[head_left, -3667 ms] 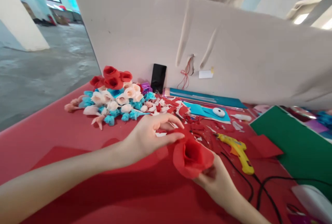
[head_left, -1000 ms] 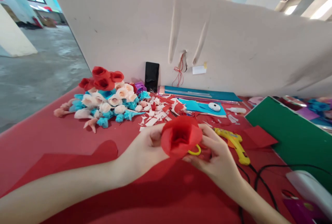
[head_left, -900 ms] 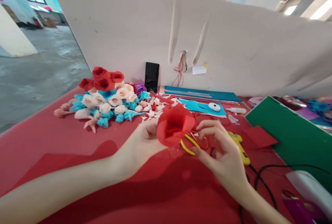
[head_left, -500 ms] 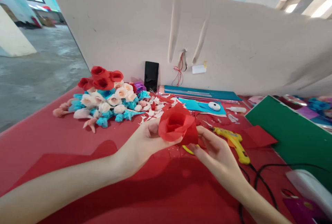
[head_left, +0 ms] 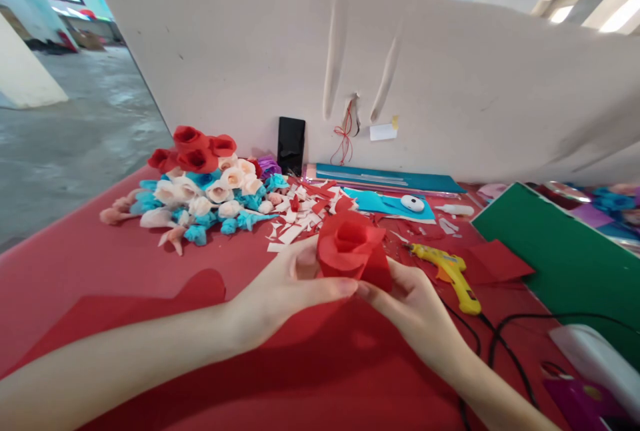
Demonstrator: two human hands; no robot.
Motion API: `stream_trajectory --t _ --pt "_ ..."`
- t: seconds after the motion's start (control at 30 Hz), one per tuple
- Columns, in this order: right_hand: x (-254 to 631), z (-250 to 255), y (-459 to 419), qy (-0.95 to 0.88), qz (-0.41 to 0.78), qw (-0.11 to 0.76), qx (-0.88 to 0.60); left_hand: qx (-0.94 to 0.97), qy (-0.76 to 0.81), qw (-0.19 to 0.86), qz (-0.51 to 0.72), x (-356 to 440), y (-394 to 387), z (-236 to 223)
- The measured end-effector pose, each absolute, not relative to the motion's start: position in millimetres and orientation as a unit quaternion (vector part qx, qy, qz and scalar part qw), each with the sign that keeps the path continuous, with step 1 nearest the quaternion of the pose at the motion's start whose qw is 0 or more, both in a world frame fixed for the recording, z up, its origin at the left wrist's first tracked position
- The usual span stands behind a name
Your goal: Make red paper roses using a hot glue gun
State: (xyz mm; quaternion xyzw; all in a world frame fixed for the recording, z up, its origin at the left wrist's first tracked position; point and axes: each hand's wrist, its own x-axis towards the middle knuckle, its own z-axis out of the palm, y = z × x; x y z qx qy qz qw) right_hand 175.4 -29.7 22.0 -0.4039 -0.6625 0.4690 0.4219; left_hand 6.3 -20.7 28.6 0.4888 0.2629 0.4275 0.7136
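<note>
A red paper flower [head_left: 350, 244] with layered, curled petals is held above the table in front of me. My left hand [head_left: 295, 278] grips it from the left, the thumb pressed along its lower front. From the right, my right hand [head_left: 405, 291] pinches the flower's lower edge, its thumb tip close to the left thumb. The fingers behind the flower are hidden. Right of my hands lies a yellow glue gun [head_left: 453, 274] with a black cord.
Finished red, white and blue paper flowers [head_left: 200, 184] are piled at the left. Paper scraps [head_left: 300, 218] lie behind my hands. A black phone [head_left: 291, 144] leans on the white partition [head_left: 240, 51]. At the right are red sheets [head_left: 500, 261] and a green board [head_left: 565, 251].
The flower has moved slightly right and down and now stands more upright. My right thumb has come in to meet the left thumb at its base. The yellow ring shape beneath is now hidden.
</note>
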Motion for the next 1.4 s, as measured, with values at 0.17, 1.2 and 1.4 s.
stream_trajectory --t 0.17,1.2,1.4 --pt "180 26 -32 -0.626 0.507 0.435 -0.403 0.513 0.207 0.717 0.423 4 -18 31" --pt "181 19 -32 -0.691 0.49 0.393 -0.357 0.601 0.226 0.634 0.43 3 -24 33" --pt "185 21 -34 -0.72 0.487 0.369 -0.328 0.532 0.245 0.688 0.429 3 -28 36"
